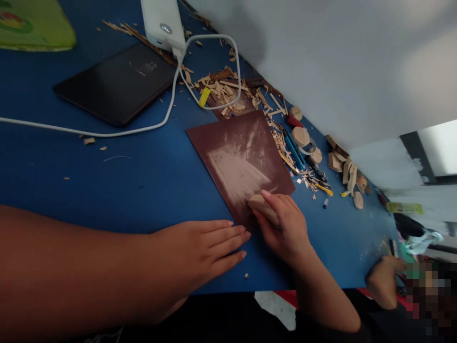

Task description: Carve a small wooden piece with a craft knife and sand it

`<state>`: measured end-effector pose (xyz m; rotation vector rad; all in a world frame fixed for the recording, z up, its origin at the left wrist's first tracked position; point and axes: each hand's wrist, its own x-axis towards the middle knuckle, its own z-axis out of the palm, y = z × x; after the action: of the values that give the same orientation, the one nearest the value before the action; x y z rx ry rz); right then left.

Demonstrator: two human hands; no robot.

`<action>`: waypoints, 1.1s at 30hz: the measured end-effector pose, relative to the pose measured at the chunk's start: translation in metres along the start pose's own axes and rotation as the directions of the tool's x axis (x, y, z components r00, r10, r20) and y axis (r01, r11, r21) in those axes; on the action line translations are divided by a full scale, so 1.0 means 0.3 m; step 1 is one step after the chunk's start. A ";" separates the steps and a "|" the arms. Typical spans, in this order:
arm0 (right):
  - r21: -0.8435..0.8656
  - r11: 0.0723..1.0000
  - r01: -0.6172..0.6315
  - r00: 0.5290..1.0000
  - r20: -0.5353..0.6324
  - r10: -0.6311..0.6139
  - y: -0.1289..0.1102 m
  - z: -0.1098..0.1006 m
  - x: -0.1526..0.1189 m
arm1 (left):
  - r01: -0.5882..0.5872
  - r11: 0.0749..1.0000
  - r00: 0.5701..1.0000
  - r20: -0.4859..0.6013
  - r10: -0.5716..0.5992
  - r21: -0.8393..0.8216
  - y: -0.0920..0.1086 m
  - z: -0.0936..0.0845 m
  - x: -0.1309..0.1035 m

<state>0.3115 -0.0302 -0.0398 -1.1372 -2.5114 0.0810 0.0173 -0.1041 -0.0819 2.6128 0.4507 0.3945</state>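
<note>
Gripping one pale, rounded block (263, 207), the right hand (285, 224) rests over a dusty maroon sheet (243, 162). The left hand (207, 250) lies flat, open.

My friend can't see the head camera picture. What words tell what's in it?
A right hand holds a piece of wood on a dusty dark red sheet, while the left hand lies flat beside it on a blue table. Wood shavings, blue pens and a phone lie beyond.
</note>
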 end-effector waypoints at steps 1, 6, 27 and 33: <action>-0.015 0.999 -0.044 0.999 -0.012 0.043 0.000 0.000 0.000 | 0.010 1.000 1.000 -0.005 -0.010 0.001 0.002 0.003 0.000; -0.126 0.984 -0.122 0.990 -0.085 0.112 -0.015 -0.003 -0.005 | 0.025 0.999 1.000 -0.009 -0.025 -0.025 0.001 0.006 -0.001; -0.088 0.994 -0.061 0.998 -0.041 0.057 -0.042 0.013 -0.026 | 0.001 1.000 1.000 -0.031 -0.002 -0.022 -0.003 -0.005 -0.007; -0.159 0.954 -0.255 0.964 -0.122 0.237 -0.035 -0.003 -0.010 | 0.023 1.000 0.999 -0.027 -0.023 -0.001 -0.001 0.007 -0.008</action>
<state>0.3062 -0.0396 -0.0378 -1.4831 -2.3113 -0.1295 0.0158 -0.1057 -0.0842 2.6023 0.4889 0.4224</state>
